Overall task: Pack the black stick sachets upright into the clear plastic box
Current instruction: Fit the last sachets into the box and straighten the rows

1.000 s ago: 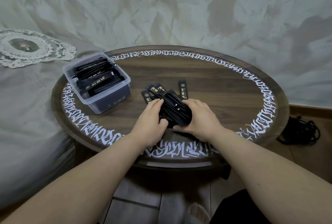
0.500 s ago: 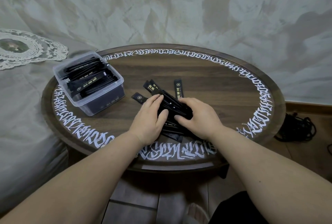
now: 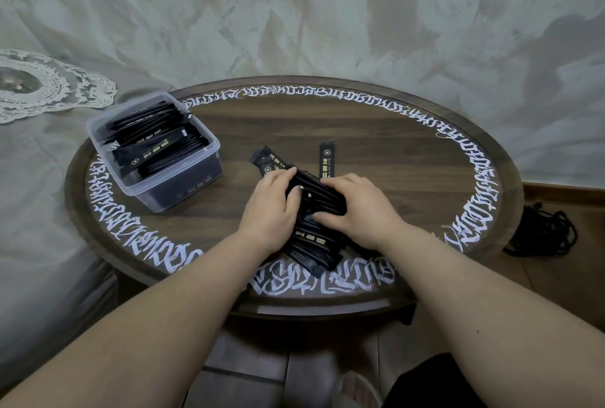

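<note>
Gathering step: left hand (image 3: 273, 208) & right hand (image 3: 355, 208), fingers curled, squeeze a bundle of black stick sachets (image 3: 316, 199) at frame centre on the desk (image 3: 376, 152); next, probably square it up, carry upper left to clear plastic box (image 3: 209, 150), stand upright.

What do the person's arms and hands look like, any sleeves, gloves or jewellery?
Both forearms are bare up to the frame edge, with no sleeves in view. The left hand and right hand wear no gloves, and no rings, watch or bracelet show on them.
</note>
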The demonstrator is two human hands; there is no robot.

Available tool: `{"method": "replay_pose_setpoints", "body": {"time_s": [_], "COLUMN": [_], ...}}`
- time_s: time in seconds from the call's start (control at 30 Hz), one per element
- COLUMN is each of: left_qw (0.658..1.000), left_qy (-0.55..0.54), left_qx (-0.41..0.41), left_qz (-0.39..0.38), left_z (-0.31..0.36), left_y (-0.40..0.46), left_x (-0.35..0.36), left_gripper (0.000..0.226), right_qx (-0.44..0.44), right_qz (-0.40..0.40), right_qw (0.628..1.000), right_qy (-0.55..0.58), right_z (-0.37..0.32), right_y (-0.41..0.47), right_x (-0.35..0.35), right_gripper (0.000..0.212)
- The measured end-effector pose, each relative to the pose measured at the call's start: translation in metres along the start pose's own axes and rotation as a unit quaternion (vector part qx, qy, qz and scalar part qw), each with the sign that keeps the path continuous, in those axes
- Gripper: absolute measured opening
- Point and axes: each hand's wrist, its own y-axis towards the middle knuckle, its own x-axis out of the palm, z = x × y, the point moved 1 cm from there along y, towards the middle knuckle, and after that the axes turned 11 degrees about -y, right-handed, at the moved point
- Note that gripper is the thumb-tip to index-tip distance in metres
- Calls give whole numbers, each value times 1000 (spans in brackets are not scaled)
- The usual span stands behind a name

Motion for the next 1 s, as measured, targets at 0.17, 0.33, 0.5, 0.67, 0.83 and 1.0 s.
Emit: {"method": "replay_pose_setpoints", "body": {"time_s": [0.17,0.33,0.5,0.67,0.83,1.0], "left_qw": [999,999,1000,998,998,996], "left_qy": [-6,-45,-4,22,-3,-8], "left_qx": [20,27,-6,-8,-13,-17], "left_qz": [37,13,26,52,63,85], "left_z": [-2,-2,-3,-3,-2,-2], "left_y": [-3,-6,-2,0,-1,-2], "left_x": [-1,-2,0,1,-3,-8], "left_gripper": [50,79,53,40,38,45], "right_qx": [-4,-10,-19,-45,-29,-35], "right_qz": [35,-10,-2,-74,-146,-120], "right_qw": [999,999,999,994,983,990], "right_qy": [33,-32,-27,-67,-112,-67], "right_z": [1,3,-9,-20,-26,-10], "right_y": [3,3,5,16,31,34], "right_x": [2,0,0,-16,-11,-14], "right_gripper": [60,63,74,80,91,71]}}
